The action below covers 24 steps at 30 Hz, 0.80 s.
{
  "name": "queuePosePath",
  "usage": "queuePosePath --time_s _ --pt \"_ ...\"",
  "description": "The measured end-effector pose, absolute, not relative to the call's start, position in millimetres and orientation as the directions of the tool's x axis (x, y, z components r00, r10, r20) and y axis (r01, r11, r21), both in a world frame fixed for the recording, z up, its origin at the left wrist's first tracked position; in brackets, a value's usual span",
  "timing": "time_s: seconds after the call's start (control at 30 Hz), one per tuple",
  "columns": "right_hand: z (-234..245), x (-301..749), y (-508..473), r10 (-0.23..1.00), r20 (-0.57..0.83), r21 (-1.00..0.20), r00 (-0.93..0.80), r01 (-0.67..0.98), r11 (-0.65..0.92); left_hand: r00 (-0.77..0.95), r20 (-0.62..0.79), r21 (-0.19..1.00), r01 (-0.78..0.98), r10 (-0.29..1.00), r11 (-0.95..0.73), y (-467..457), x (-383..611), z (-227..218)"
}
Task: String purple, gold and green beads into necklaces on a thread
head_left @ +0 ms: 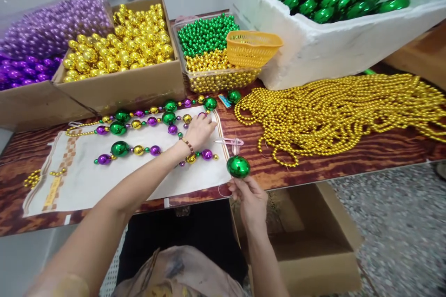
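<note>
My right hand (251, 197) pinches a large shiny green bead (239, 166) from below, just off the table's front edge. A thin thread (224, 191) loops beside those fingers. Right above the bead lies a pair of pink-handled thread snips (230, 141). My left hand (201, 132) is lowered over the right part of a white towel (139, 190), its fingers bent together among beads; its fingertips and anything in them are hidden. A purple bead (206, 154) and other gold and green beads lie in rows there, near a finished-looking bead strand (151, 121).
Gold bead chains (334, 116) lie heaped at the right. Behind stand a cardboard box (139, 74) of gold beads, a clear tub (223, 79) with an orange basket (254, 48), and a foam box (296, 51) of green beads. An open carton (299, 269) stands below the table.
</note>
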State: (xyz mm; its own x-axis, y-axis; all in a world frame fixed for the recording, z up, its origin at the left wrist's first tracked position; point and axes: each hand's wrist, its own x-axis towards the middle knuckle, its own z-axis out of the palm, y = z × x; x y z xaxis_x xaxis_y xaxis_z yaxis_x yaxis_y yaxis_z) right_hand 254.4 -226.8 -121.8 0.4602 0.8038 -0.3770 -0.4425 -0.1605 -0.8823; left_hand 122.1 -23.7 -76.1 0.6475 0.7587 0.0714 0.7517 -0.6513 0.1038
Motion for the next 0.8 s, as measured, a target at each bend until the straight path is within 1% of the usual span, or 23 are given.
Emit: queuePosePath --time_s 0.07,0.13,0.2,0.23,0.27,0.3,0.33,0.37,0.4,0.43,0.47,0.5,0.53,0.57,0.6,0.63,0.7,0.8 --pt "-123.5 253.7 -228.1 0.800 -0.381 -0.881 0.463 -0.443 -0.163 0.713 0.052 -0.006 0.701 0.700 -0.713 -16.3 133.8 -82.8" --pt "-124.9 253.4 -229.4 0.798 -0.383 -0.884 0.465 -0.435 -0.171 0.733 0.040 -0.046 0.680 0.679 -0.732 -15.3 140.3 -87.5" --pt "-125.4 252.9 -230.0 0.802 -0.376 -0.892 0.464 -0.416 -0.177 0.733 0.047 -0.033 0.680 0.678 -0.733 -16.1 141.7 -89.5" --pt "-125.2 252.6 -230.0 0.808 -0.366 -0.899 0.463 -0.401 -0.177 0.724 0.059 -0.002 0.688 0.687 -0.725 -16.7 140.9 -89.3" --pt "-124.9 252.2 -230.0 0.814 -0.352 -0.906 0.462 -0.386 -0.172 0.704 0.079 0.054 0.704 0.706 -0.708 -17.5 139.2 -88.4" --pt "-124.5 251.7 -230.2 0.819 -0.337 -0.914 0.464 -0.372 -0.165 0.668 0.107 0.143 0.723 0.736 -0.676 -18.7 136.8 -86.6" --pt "-124.0 251.2 -230.7 0.824 -0.322 -0.921 0.466 -0.356 -0.159 0.615 0.135 0.277 0.730 0.777 -0.625 -20.6 133.6 -84.0" --pt "-123.4 250.7 -231.6 0.828 -0.308 -0.928 0.469 -0.339 -0.154 0.545 0.147 0.456 0.704 0.826 -0.545 -23.4 129.7 -80.8" --pt "-122.8 250.2 -233.0 0.831 -0.295 -0.935 0.471 -0.320 -0.150 0.471 0.122 0.660 0.619 0.873 -0.426 -27.4 125.0 -77.0" --pt "-122.1 249.7 -234.6 0.835 -0.281 -0.943 0.473 -0.300 -0.147 0.415 0.054 0.845 0.465 0.908 -0.263 -32.5 119.7 -72.8" --pt "-121.0 249.1 -236.3 0.840 -0.265 -0.950 0.474 -0.279 -0.143 0.393 -0.039 0.963 0.259 0.919 -0.071 -38.7 114.0 -68.4" --pt "-119.6 248.5 -238.1 0.846 -0.248 -0.957 0.473 -0.256 -0.137 0.406 -0.131 0.991 0.044 0.905 0.124 -45.7 108.3 -64.0" --pt "-117.8 247.8 -239.6 0.853 -0.228 -0.964 0.470 -0.235 -0.129 0.440 -0.202 0.947 -0.140 0.875 0.289 -53.1 102.9 -59.9" --pt "-115.7 247.1 -240.8 0.859 -0.209 -0.970 0.467 -0.214 -0.120 0.480 -0.244 0.870 -0.277 0.843 0.409 -60.4 98.0 -56.2" --pt "-113.3 246.3 -241.7 0.866 -0.190 -0.975 0.463 -0.192 -0.111 0.509 -0.261 0.793 -0.371 0.820 0.483 -67.2 93.9 -53.1" --pt "-110.7 245.4 -242.2 0.873 -0.170 -0.980 0.456 -0.170 -0.102 0.526 -0.267 0.731 -0.434 0.807 0.526 -73.1 90.7 -50.7" --pt "-105.8 243.6 -242.4 0.887 -0.135 -0.988 0.442 -0.130 -0.086 0.539 -0.268 0.654 -0.506 0.799 0.562 -81.6 86.8 -47.9" --pt "-100.4 241.6 -242.2 0.893 -0.107 -0.993 0.438 -0.089 -0.075 0.537 -0.266 0.611 -0.548 0.800 0.571 -86.4 84.8 -47.3"
